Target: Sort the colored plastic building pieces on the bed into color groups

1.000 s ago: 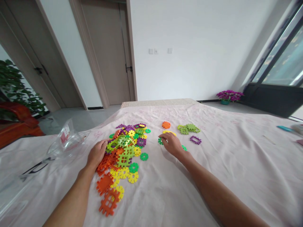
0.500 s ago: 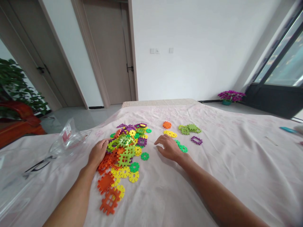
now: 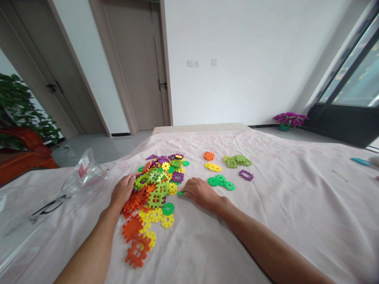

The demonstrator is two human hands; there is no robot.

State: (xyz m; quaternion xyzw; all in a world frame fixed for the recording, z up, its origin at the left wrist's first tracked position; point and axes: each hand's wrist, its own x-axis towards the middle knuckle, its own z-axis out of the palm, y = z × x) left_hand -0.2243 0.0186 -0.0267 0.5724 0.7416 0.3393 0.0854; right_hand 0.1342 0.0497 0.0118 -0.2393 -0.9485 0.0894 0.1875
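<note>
My right hand point(image 3: 201, 192) has its fingertips on a green notched disc point(image 3: 180, 193), which is mostly hidden under them, just right of a mixed pile of plastic building pieces point(image 3: 156, 177). Against the left side of that pile rests my left hand point(image 3: 122, 192), fingers loosely extended along its edge and partly hidden. Orange square pieces point(image 3: 138, 251) and yellow discs point(image 3: 167, 221) spill toward me. Beyond my right hand lie several green discs point(image 3: 220, 180), yellow discs point(image 3: 212, 167), an orange piece point(image 3: 209, 156), light-green pieces point(image 3: 237, 161) and a purple frame point(image 3: 246, 175).
A pale cloth point(image 3: 281, 205) covers the table. At left are a clear plastic bag point(image 3: 87, 171) and black-framed glasses point(image 3: 50, 207). A blue object point(image 3: 361, 162) lies at the far right edge.
My right hand has moved left and toward me, onto the single green disc beside the pile. The green discs behind it are now uncovered. My left hand stays put.
</note>
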